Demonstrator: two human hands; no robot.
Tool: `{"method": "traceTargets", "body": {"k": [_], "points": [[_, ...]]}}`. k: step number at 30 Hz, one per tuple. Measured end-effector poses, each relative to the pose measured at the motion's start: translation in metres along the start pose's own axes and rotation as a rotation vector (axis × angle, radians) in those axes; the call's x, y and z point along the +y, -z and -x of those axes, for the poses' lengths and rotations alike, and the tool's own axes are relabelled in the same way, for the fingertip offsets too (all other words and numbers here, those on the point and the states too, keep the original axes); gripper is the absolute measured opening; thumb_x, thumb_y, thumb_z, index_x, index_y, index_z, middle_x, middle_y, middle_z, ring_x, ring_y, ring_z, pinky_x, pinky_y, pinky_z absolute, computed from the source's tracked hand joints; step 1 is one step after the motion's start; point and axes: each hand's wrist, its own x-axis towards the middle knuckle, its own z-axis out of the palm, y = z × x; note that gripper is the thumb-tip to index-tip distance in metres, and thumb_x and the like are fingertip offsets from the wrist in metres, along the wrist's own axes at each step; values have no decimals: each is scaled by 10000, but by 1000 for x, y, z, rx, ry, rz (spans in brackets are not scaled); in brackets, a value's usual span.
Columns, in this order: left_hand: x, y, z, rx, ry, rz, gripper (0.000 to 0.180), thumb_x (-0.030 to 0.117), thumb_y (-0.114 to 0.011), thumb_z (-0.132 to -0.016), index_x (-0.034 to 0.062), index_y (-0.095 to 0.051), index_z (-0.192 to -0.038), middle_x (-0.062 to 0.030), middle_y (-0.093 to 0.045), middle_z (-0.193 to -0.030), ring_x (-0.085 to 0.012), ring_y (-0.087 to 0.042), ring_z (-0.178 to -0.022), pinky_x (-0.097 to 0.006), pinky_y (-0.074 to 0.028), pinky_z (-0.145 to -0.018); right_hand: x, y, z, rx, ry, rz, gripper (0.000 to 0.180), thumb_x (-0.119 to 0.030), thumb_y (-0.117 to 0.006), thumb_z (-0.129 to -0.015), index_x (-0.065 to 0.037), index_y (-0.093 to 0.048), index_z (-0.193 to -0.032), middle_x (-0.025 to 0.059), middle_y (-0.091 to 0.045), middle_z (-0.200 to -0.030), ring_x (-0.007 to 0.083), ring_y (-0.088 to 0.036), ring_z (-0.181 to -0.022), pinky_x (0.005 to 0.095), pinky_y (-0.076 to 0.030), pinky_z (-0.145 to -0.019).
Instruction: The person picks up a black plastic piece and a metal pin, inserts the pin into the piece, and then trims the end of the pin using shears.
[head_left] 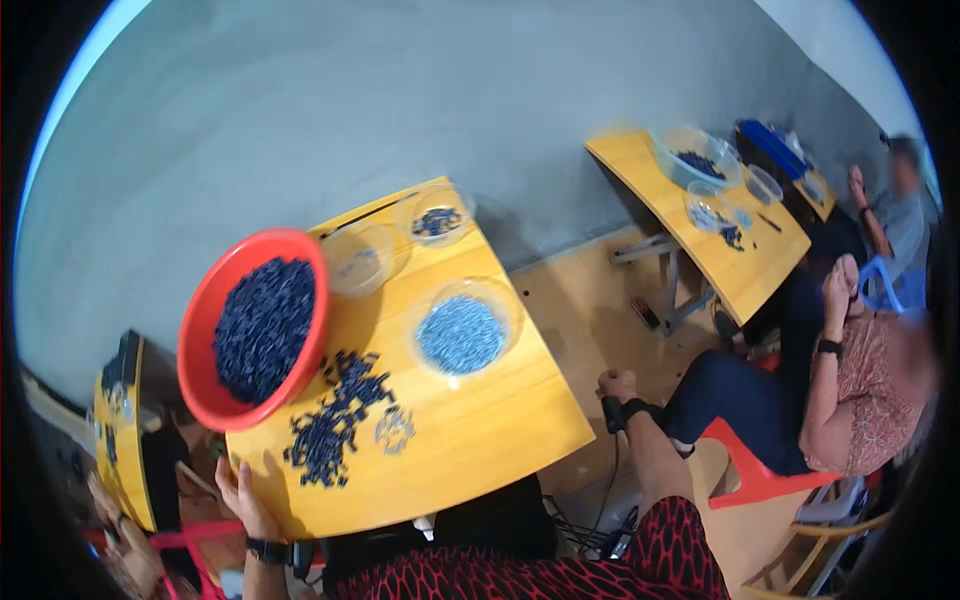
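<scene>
My left hand point(243, 497) rests at the near left edge of the yellow table point(480, 430), fingers stretched and holding nothing. Off the table's right side is my right hand point(617, 385), its fingers curled; whether anything is inside them is hidden. A red basin point(187, 350) full of small dark pieces tilts at the table's left edge. Loose dark pieces point(335, 420) lie spread in front of it, beside a small group of clear pieces point(395, 430). Small silvery-blue parts point(462, 335) fill a round clear bowl point(510, 318).
At the back stand a clear tub point(360, 262) with few bits and another bowl of dark pieces point(437, 222), near a thin black rod point(365, 217). Seated people point(870, 400) are at the right, near a second table point(720, 260). Cables point(600, 520) hang below my right arm.
</scene>
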Motion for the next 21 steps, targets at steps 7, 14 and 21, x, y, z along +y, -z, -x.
{"method": "traceTargets", "body": {"k": [7,14,21], "points": [[19,8,5,107,-45,260,458,117,-619,-921,-34,-486,-1332,-126,-536,-1303,-198,-511,-1187,-333,-389,-1033,-167,82,77,-1,467,-501,100,-68,-654,-892,-9,-616,-964,77,-642,-740,171,-602,-549,271,-498,-515],[57,8,40,30,-189,362,267,53,-641,-906,-3,-600,-1164,-61,-629,-1117,-138,-581,-1032,-270,-447,-941,-302,55,247,-188,626,-641,168,-108,-647,-931,0,-609,-1054,71,-659,-844,124,-626,-678,245,-534,-609],[54,-3,83,-296,-90,223,122,22,-606,-911,-6,-630,-1027,11,-596,-874,-54,-510,-748,-204,-438,-700,-313,-57,369,-779,705,-355,182,-34,-601,-926,28,-607,-1097,124,-690,-925,161,-684,-774,275,-571,-714]]}}
